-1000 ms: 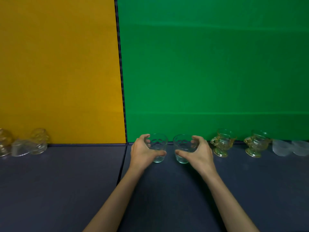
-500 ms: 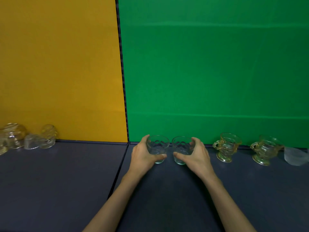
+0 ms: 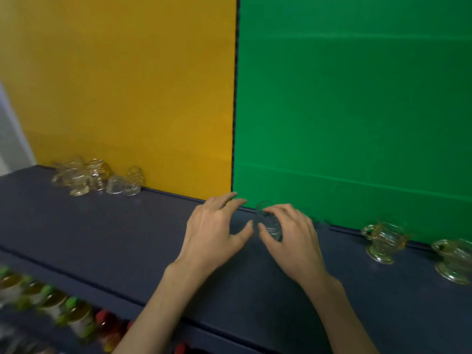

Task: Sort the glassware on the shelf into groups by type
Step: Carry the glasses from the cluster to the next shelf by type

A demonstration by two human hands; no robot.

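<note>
Clear tumbler [image 3: 269, 223] upright-ish on the dark shelf [image 3: 102, 231], against the green backdrop [image 3: 357, 111], gripped by right hand [image 3: 291, 241]. Left hand [image 3: 214, 231] right beside, fingers spread, empty. Amber footed cups [image 3: 383, 241] off right, glass cluster [image 3: 94, 177] far left.

This looks like a staged recording set, not a home. Plain yellow [image 3: 122, 80] and green [image 3: 357, 98] backdrop panels stand behind a dark blue shelf [image 3: 127, 238], with no wall decoration. Below the shelf, a row of bottles [image 3: 58, 310] with coloured caps stands like in a shop display.
</note>
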